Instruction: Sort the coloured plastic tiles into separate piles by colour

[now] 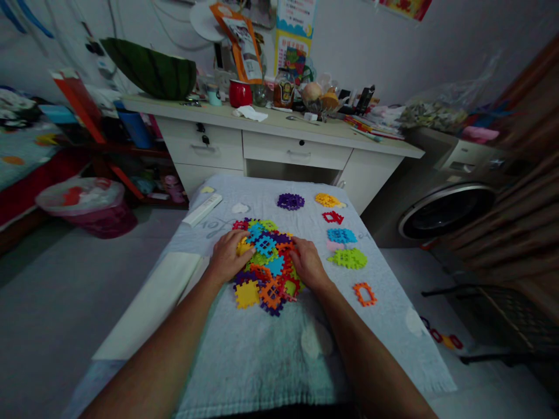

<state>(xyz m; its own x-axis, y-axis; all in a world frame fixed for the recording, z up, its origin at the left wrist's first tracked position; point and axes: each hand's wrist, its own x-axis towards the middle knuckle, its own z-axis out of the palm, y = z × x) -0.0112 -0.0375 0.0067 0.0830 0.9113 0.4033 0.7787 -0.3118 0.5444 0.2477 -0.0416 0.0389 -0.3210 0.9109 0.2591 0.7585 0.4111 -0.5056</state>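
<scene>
Left hand (227,256) and right hand (308,263), seemingly spread flat, against the colourful tile heap (267,265).

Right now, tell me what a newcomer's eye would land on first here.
A bright heap of plastic tiles sits mid-table on the pale cloth, with the left hand and right hand laid on either side of it. Right of it lie smaller single-colour groups, among them a green pile. Behind, a halved watermelon stands on the desk.

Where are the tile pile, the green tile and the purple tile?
tile pile (267,262): head view, middle of the heap.
green tile (348,258): head view, its middle.
purple tile (290,201): head view, its middle.
</scene>
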